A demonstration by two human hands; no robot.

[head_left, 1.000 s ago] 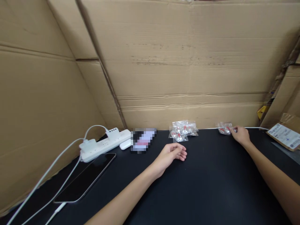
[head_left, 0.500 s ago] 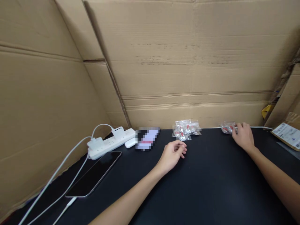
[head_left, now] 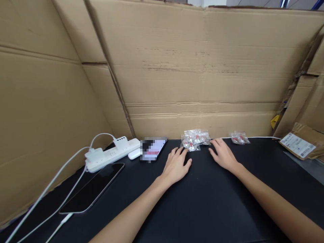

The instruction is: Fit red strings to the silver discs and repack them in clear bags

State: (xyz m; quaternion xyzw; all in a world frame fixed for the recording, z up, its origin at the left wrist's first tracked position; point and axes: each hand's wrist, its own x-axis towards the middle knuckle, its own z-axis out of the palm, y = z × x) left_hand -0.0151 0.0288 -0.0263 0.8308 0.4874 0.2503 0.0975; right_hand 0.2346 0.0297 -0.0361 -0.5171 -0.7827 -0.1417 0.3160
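A heap of small clear bags with red and white parts lies at the back of the black table, against the cardboard wall. My left hand lies flat and open just in front of the heap, fingertips close to its left edge. My right hand is open too, fingers spread, its fingertips close to the heap's right edge. A smaller clear bag with red parts lies alone farther right, apart from both hands.
A white power strip with cables, a small white case and a blurred flat item sit at the left back. A dark tablet lies front left. A labelled cardboard parcel is at the right. Cardboard walls surround the table.
My right hand left the small bag at the right and moved left to the heap. My left hand uncurled and slid forward to the heap's other side.
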